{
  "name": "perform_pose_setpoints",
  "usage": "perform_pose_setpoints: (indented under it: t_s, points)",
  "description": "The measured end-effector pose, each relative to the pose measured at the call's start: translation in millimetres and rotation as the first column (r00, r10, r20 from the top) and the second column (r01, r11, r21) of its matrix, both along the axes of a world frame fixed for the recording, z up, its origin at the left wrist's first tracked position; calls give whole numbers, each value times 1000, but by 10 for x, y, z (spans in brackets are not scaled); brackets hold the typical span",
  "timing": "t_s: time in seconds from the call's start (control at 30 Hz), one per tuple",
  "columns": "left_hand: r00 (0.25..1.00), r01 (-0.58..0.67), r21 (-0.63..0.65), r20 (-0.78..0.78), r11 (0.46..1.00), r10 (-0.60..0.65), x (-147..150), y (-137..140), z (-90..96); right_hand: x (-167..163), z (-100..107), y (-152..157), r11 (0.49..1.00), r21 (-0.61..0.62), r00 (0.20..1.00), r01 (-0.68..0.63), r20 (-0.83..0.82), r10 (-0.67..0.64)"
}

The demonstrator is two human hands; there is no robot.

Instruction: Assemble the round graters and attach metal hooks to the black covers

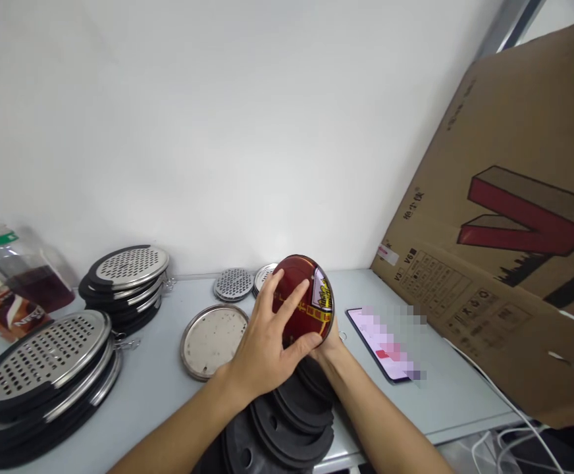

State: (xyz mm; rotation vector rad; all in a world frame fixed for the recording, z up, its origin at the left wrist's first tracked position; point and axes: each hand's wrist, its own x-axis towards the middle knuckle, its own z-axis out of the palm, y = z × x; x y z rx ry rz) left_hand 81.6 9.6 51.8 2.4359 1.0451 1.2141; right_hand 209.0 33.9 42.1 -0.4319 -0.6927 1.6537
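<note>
A dark red round disc [297, 309] with yellow printing and a pale printed panel is held up between my hands, tilted. My left hand [270, 332] grips it across the front, with fingers over its face and the thumb along its lower edge. Behind the disc, my right hand [327, 341] supports it; most of its fingers are hidden. Below my hands lie several stacked black curved pieces [287, 421], some with holes. A round metal plate [212, 342] with a raised rim rests on the table just left of my left hand.
Stacks of perforated metal discs with black rims [47, 355] stand at left, near a bottle of dark liquid [35, 276] and a jar [8, 306]. Small perforated discs [234, 284] sit by the wall. A phone [383, 345] and large cardboard box [504, 230] are right.
</note>
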Motion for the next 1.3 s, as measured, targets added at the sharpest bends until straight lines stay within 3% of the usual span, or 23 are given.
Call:
perform_pose_setpoints:
  t_s: [0.1,0.3,0.6,0.93,1.13,1.3]
  points:
    - [999,-41,-2,-21,999,41,-102,33,11,-2,136,-54,988,-70,987,-140,-93,133]
    - [998,-55,-78,-46,995,52,-107,16,-32,-129,100,-69,990,-137,987,-40,-158,18]
    - [997,-77,3,-32,997,77,-175,36,-28,-45,25,-66,987,2,980,-164,-113,163]
    - [986,-45,-43,158,998,51,-199,45,-104,-110,-13,-70,989,4,984,-147,-102,147]
    - [967,-20,-96,253,995,44,-229,9,-64,-71,12,-85,980,53,981,-190,-14,191]
    - [946,7,-125,322,992,33,-263,-1,-41,-95,4,-96,988,78,991,-135,-14,136]
